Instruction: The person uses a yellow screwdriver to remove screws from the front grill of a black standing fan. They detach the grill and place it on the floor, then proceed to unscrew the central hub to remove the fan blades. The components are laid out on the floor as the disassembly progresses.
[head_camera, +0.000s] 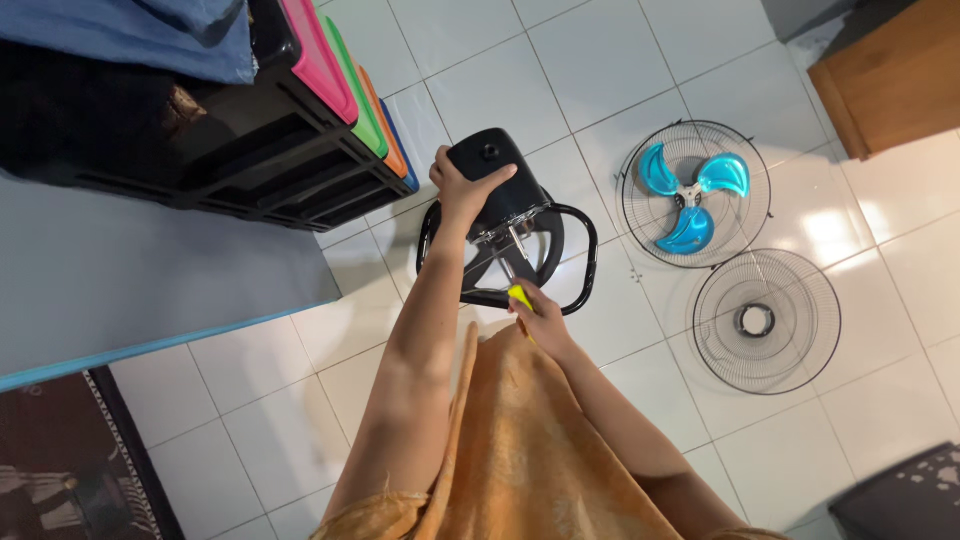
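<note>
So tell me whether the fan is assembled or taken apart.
Taken apart: the blue blade lies in one grille, the other grille beside it on the floor, away from the motor housing.

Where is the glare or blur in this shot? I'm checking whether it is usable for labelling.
Head view: window glare whitens the floor tiles right of the grille with blue blades; the left hand on the black motor housing is sharp; the right hand with its yellow-handled tool is slightly soft; edges bow mildly.

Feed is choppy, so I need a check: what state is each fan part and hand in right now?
Fan motor housing: upright on its black stand, guards off.
Blue blade: detached, lying in one grille on the floor.
Other grille: detached, flat on the floor.
Left hand: gripping the housing.
Right hand: holding a yellow-handled screwdriver.
</note>
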